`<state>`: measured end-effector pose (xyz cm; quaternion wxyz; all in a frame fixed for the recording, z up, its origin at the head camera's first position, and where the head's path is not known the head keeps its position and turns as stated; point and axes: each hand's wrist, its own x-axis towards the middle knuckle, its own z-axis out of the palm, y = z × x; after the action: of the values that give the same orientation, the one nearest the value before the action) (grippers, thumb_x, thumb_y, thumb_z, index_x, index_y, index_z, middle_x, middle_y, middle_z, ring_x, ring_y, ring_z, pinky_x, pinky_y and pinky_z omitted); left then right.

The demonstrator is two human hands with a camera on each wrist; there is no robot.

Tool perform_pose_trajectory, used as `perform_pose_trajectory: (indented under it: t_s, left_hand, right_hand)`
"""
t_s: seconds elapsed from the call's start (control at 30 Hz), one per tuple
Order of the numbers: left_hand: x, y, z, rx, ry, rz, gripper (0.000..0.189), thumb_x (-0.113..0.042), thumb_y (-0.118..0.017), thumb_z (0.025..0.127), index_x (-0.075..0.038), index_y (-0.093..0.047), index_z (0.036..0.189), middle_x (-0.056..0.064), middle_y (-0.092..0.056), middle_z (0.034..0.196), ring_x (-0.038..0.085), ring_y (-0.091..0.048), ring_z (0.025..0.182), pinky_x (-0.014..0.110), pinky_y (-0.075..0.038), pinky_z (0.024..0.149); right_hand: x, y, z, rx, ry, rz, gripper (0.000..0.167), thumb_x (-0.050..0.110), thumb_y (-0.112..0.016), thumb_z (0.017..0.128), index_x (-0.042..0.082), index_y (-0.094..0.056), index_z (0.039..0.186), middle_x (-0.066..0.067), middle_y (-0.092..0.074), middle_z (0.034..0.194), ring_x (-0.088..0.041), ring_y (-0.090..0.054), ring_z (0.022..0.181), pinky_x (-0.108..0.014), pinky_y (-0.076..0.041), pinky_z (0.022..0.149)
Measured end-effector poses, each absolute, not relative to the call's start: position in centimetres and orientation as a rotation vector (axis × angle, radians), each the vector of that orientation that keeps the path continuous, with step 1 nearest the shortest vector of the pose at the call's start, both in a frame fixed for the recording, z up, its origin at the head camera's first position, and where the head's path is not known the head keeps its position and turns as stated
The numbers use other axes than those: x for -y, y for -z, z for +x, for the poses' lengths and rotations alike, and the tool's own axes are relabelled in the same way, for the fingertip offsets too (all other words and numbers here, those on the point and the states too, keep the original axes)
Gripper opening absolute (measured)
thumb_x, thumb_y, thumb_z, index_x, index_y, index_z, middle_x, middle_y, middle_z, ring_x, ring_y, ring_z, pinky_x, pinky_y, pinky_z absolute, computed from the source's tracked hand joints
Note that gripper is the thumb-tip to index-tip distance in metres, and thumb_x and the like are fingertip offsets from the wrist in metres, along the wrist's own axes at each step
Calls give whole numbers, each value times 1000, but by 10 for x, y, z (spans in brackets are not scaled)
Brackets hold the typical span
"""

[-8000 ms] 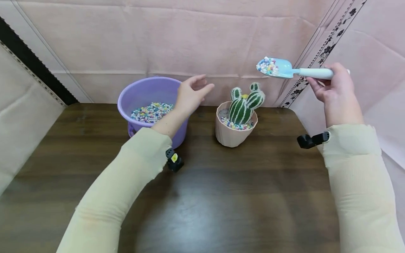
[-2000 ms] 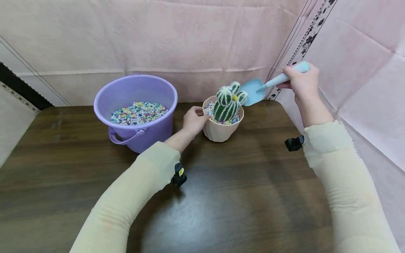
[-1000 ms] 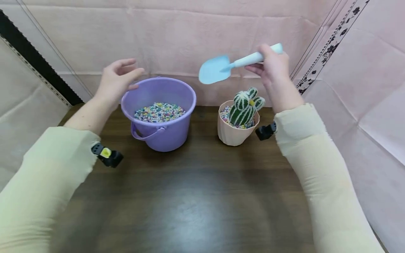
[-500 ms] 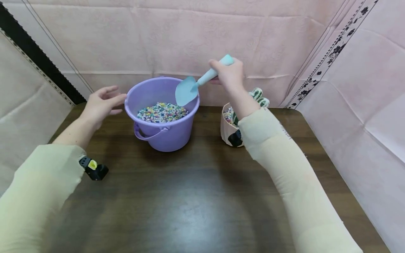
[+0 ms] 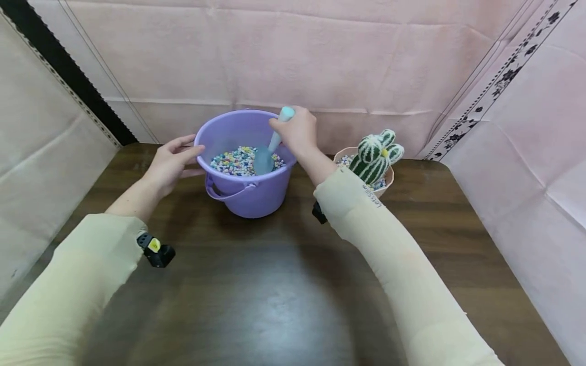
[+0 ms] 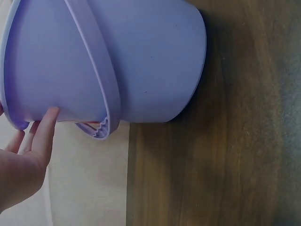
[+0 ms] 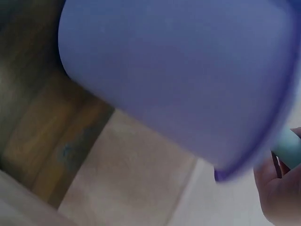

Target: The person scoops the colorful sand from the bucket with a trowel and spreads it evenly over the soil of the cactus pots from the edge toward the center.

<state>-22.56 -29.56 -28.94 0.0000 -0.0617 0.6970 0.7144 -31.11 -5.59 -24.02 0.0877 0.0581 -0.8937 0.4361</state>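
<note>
In the head view my right hand [image 5: 296, 131] grips the handle of a light blue hand trowel [image 5: 264, 160]. The trowel points down, its blade among the small multicoloured pebbles [image 5: 235, 161] inside a purple bucket [image 5: 254, 199]. My left hand [image 5: 171, 163] is at the bucket's left rim with fingers extended. In the left wrist view the fingers [image 6: 46, 134] of that hand lie against the bucket's side, just under the rim. The right wrist view shows part of my right hand [image 7: 284, 193] around the trowel handle [image 7: 288, 147], past the bucket's rim.
A potted knitted cactus [image 5: 373, 160] in a pale pink pot [image 5: 389, 179] stands right of the bucket, partly behind my right forearm. Pebbles surround the cactus. The bucket's carry handle [image 5: 229, 194] hangs down in front. Pale cloth [image 5: 320, 61] borders the dark wooden table [image 5: 256, 284] behind and at the sides.
My right hand has brought the trowel from the cactus pot leftward and down into the bucket's pebbles. My left hand has left the pot and come to the bucket's left rim.
</note>
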Motion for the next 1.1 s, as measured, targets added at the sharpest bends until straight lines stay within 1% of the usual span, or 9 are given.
perform_pose_trajectory:
  t_s: [0.1,0.17,0.3,0.37,0.43,0.53,0.7,0.83,1.1]
  left_hand:
    - [290,289,-227,-2164,-2271,-204,71,-24,-63,89,-6,-26,147,1,-51,109,3,-66,80,24,-59,70]
    - [287,289,-228,-2158,-2283,-210,71,-23,-63,89,-6,-27,147,2,-51,109,3,-65,80,24,-59,69]
    - [282,289,-228,-2168,-2295,-228,67,-23,-62,90,-6,-29,146,4,-50,112,4,-65,80,23,-59,68]
    - [280,290,-227,-2179,-2288,-237,66,-23,-61,90,-6,-30,146,5,-49,113,4,-65,81,22,-58,67]
    - [279,291,-226,-2185,-2275,-245,65,-23,-61,90,-7,-30,146,5,-49,115,5,-64,82,21,-58,66]
    - [278,294,-226,-2190,-2268,-251,64,-23,-60,91,-7,-31,146,4,-49,114,5,-64,82,21,-58,67]
    - [279,294,-227,-2195,-2270,-249,64,-24,-61,91,-9,-31,146,2,-49,114,5,-64,84,20,-58,68]
    - [282,292,-226,-2214,-2264,-242,65,-25,-61,90,-10,-31,146,4,-49,116,6,-63,85,20,-58,68]
    - [288,292,-224,-2236,-2270,-261,65,-24,-61,91,-9,-30,146,5,-48,119,6,-62,89,20,-58,68]
  right_hand:
    - [64,246,-311,2707,-1227,186,26,29,-65,80,16,-46,69,5,-42,59,-13,-48,61,-19,-40,52]
    - [69,247,-311,2714,-1198,164,29,29,-64,80,16,-43,66,4,-40,60,-14,-47,63,-21,-38,53]
    - [73,247,-316,2708,-1253,27,24,29,-65,80,15,-48,70,2,-50,67,-17,-61,66,-18,-48,54]
    - [73,248,-319,2717,-1329,-50,20,29,-65,80,14,-52,76,1,-56,73,-16,-66,61,-19,-53,52]
    - [73,250,-321,2720,-1432,-104,18,27,-65,81,13,-54,80,-1,-58,75,-16,-64,50,-21,-54,47]
    - [72,254,-322,2700,-1549,-144,17,25,-64,82,12,-54,81,-1,-58,72,-14,-61,44,-21,-54,45]
    - [73,256,-324,2666,-1645,-153,16,25,-64,83,11,-54,83,-5,-62,77,-20,-68,56,-22,-55,47]
    - [77,256,-325,2647,-1699,-154,16,24,-64,83,11,-55,86,-7,-65,82,-21,-69,57,-22,-55,48]
    - [85,257,-326,2535,-1892,-124,13,18,-63,83,8,-55,87,-5,-58,78,-30,-70,66,-26,-57,49]
